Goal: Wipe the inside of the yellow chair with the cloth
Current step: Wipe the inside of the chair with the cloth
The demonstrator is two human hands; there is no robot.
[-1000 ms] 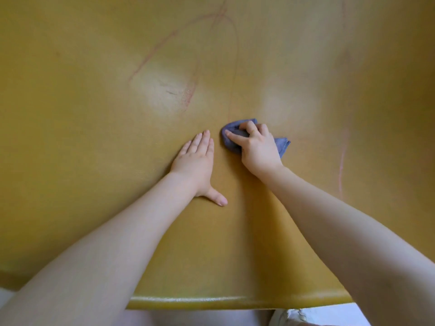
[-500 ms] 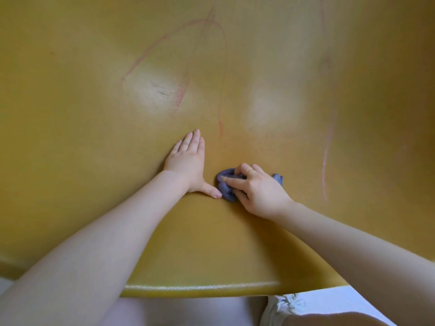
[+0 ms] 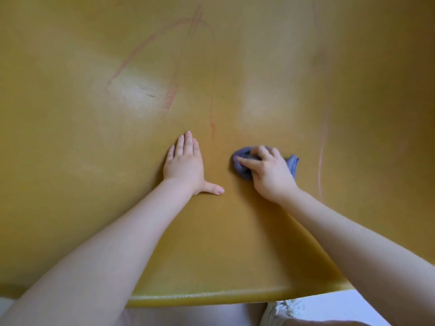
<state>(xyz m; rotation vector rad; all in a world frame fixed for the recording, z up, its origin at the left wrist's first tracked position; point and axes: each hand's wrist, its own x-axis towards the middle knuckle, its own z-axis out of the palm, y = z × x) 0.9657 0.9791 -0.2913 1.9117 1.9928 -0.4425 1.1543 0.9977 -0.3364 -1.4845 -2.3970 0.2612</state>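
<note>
The right hand [image 3: 270, 171] is clamped on the cloth [image 3: 244, 164], fingers curled over the bunched blue-grey fabric and pressing it down onto the inside of the chair [image 3: 94, 161]. The thumb lies along the left side of the wad, and a loose corner of the cloth sticks out past the knuckles on the right. The cloth sits about midway across the seat, a little right of centre and well in from the front edge.

Just to the left, apart from the cloth, the left hand [image 3: 186, 165] lies flat on the yellow surface, fingers together and pointing away from the person, thumb spread out to the right toward the other hand. It holds nothing. Both forearms reach in over the rounded front edge of the chair, which runs across the bottom of the view.

Beyond the hands the yellow shell curves upward. Red marks [image 3: 169, 97] run across it: a long arc and a smudged streak above the left hand, a thin line dropping to a spot just beyond its fingertips, and another faint line [image 3: 321, 161] near the right side, just past the cloth. Two pale glossy patches show on the surface farther back.
</note>
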